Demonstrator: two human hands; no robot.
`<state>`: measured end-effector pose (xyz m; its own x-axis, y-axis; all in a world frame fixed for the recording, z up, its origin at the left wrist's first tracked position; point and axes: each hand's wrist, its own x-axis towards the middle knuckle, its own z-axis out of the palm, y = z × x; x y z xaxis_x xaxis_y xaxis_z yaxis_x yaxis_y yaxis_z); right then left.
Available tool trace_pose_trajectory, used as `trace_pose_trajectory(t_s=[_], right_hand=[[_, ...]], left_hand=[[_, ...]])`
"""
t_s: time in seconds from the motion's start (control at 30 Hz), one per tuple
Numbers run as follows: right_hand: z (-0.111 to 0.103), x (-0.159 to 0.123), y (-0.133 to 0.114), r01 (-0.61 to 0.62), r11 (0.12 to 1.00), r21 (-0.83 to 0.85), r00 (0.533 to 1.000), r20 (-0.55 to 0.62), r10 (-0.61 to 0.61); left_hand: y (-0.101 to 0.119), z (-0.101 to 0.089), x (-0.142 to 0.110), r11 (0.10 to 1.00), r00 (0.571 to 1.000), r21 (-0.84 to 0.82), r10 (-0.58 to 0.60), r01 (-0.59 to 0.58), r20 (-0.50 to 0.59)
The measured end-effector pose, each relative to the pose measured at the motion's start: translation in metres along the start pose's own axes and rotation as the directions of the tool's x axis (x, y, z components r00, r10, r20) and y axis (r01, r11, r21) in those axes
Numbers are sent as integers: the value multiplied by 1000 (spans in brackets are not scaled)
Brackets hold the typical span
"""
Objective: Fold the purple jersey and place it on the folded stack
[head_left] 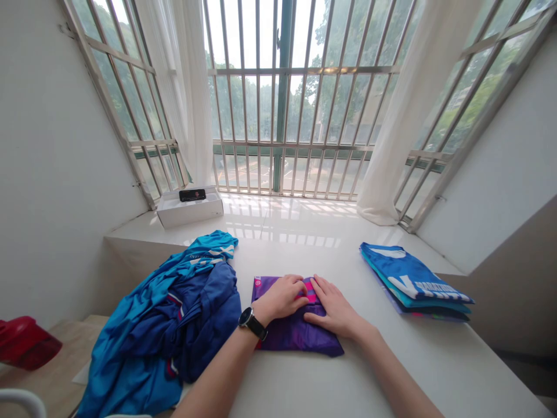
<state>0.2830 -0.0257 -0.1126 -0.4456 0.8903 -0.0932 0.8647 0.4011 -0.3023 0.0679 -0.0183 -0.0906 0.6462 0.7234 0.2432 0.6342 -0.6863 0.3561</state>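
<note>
A folded purple shirt (300,331) with pink print lies flat on the white table in front of me. My left hand (284,297), with a dark-strapped watch (252,322) at the wrist, rests on the shirt's upper middle; its fingers are loosely bent, thumb apart from them. Just right of it, my right hand (333,307) lies flat on the shirt's right side, fingers stretched and thumb spread. The fingertips of both hands come close together over the pink print. Part of the shirt is hidden beneath my hands.
Left of the purple shirt is a loose heap of blue clothes (195,319), hanging over the table's edge. A stack of folded shirts (418,281) sits at the right. A white box (190,213) carrying a black phone (192,195) stands by the barred window. A red object (28,342) is at far left.
</note>
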Motion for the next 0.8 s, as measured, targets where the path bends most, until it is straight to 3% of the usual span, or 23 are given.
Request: trace_pose_trajectory(t_s=[0.2, 0.37, 0.47, 0.63, 0.8], right_hand=[[-5, -2, 8, -42, 999, 14, 999, -4, 42], [-11, -3, 14, -61, 998, 12, 998, -33, 61], [-11, -2, 6, 26, 1000, -1, 988, -155, -26], [10, 5, -12, 182, 979, -95, 925, -320, -203], [31, 9, -10, 173, 971, -167, 945, -248, -211]], left_hand=[[-5, -25, -4, 996, 993, -67, -49, 57, 108], [-10, -22, -2, 995, 990, -66, -71, 79, 124], [-11, -15, 0, 996, 994, -63, -64, 69, 88], [-11, -2, 1, 999, 999, -23, -43, 43, 11], [-11, -3, 1, 996, 999, -77, -53, 53, 2]])
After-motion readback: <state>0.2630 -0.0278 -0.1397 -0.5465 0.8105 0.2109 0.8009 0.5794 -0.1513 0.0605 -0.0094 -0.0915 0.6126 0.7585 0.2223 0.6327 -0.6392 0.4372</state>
